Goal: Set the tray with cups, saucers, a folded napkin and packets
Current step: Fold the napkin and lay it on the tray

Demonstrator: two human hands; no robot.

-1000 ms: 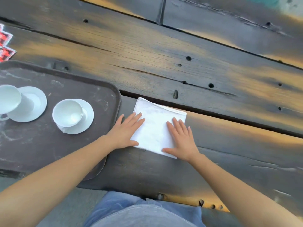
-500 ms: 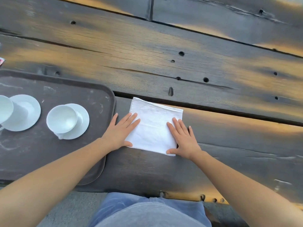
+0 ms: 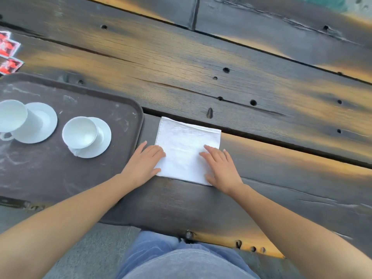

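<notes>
A white folded napkin (image 3: 186, 146) lies flat on the dark wooden table, just right of the brown tray (image 3: 112, 101). My left hand (image 3: 144, 164) rests palm down on the napkin's near left corner, fingers apart. My right hand (image 3: 222, 168) presses flat on its near right corner. Neither hand grips it. On the tray stand two white cups on white saucers: one cup (image 3: 80, 132) near the tray's right side, the other cup (image 3: 11, 115) at the left edge of view. Red and white packets (image 3: 8, 54) lie on the table beyond the tray.
The table (image 3: 261, 97) is made of worn planks with gaps and knot holes. Its near edge runs just above my lap, and the tray's near right corner overhangs it. Bare wood stretches to the right of the napkin and behind it.
Both hands have slid back toward me along the napkin, from its middle to its near corners. The napkin stays flat in place. The view has shifted slightly.
</notes>
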